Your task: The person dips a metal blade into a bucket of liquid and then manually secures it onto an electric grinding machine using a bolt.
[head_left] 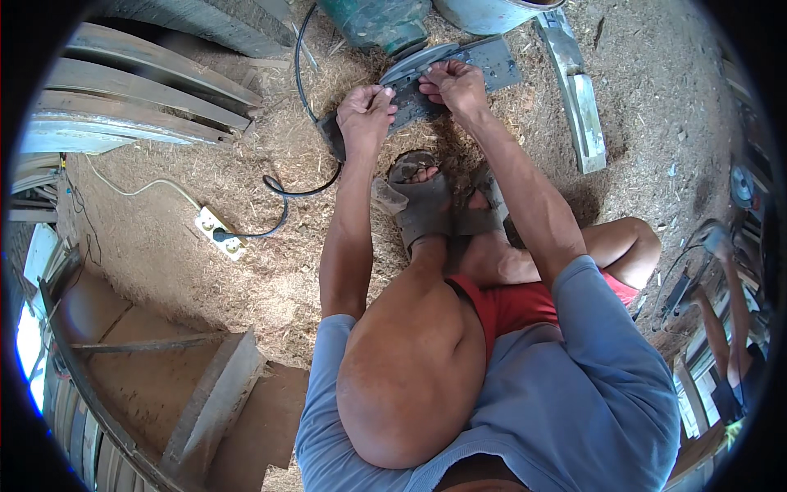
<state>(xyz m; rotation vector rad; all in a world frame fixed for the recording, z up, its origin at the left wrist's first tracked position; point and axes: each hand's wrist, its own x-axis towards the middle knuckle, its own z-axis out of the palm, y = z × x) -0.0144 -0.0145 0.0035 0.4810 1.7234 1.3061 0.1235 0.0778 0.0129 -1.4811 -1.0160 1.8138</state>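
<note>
My left hand point(367, 115) and my right hand point(459, 88) are close together at the far middle, fingers pinched. Each sits at the edge of a pale grey disc point(420, 61), which looks like a grinding wheel. What the fingertips pinch is too small to make out. Behind the disc stands a rounded green machine body point(373, 23), partly cut off by the top of the picture. Under both hands lies a long dark plate point(494, 67) with small holes, slanting from lower left to upper right.
A white power strip point(220, 234) with a black plug and cable lies left on the shavings-covered ground. Curved planks point(147, 82) are stacked at upper left. A whitish bar point(585, 123) lies at right. Another person's hand point(716, 243) is at the far right, near a tool.
</note>
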